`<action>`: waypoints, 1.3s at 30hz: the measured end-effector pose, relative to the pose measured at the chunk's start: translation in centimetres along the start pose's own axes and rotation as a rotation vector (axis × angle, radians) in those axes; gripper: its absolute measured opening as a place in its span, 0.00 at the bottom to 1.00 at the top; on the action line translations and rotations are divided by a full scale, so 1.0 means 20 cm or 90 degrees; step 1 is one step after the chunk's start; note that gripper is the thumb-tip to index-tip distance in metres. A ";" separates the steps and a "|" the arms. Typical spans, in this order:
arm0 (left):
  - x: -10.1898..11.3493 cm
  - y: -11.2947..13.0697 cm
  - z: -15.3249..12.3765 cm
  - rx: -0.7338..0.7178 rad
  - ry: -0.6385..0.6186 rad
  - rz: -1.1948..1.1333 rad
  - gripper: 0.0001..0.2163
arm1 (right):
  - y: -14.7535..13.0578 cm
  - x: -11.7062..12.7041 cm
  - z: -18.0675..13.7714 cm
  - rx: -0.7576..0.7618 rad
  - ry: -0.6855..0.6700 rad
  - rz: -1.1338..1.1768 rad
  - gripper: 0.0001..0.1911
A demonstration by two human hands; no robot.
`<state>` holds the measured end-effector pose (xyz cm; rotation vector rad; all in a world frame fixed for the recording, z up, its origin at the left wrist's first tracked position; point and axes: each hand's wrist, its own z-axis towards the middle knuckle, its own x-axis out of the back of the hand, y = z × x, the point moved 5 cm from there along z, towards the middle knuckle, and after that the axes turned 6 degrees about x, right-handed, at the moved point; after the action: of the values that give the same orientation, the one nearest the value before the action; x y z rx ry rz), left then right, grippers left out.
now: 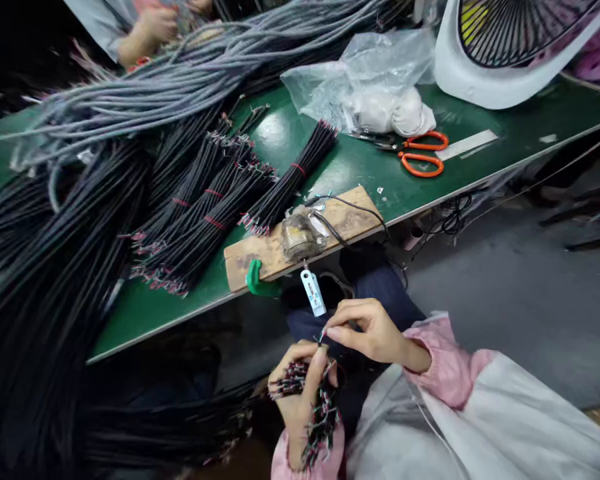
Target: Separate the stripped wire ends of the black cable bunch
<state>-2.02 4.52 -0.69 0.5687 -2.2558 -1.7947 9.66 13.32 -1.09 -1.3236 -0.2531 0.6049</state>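
Note:
My left hand (300, 393) is closed round a bundle of black cables (290, 385) whose stripped red, green and white ends stick out past my fingers. My right hand (367, 330) pinches the tip of one thin wire (321, 335) just above that bundle. Both hands are below the table edge, over my lap. Right above them a small white-and-blue tool (313, 292) hangs from a metal device (300, 237) fixed on a wooden board (353, 217), which a green clamp (255, 280) holds to the green table (370, 167).
Tied bundles of black cables (205, 200) lie left of the board, with a big heap of black and grey cables (145, 100) beyond. Orange scissors (423, 153), a plastic bag (365, 87) and a white fan (510, 47) sit at the right. Another person's arm (145, 30) shows at the top left.

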 end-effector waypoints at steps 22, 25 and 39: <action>-0.05 0.00 -0.03 0.121 -0.048 -0.036 0.10 | 0.02 0.01 0.03 -0.005 -0.124 0.168 0.10; -0.05 0.01 -0.03 0.120 -0.042 0.008 0.10 | 0.02 0.01 0.04 -0.007 -0.129 0.165 0.10; -0.02 0.02 0.00 0.074 -0.024 0.034 0.06 | 0.01 0.03 0.04 -0.010 -0.099 0.161 0.14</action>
<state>-1.61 4.74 -0.31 0.4930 -2.3886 -1.6713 9.75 14.26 -1.19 -1.3363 -0.2187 0.9223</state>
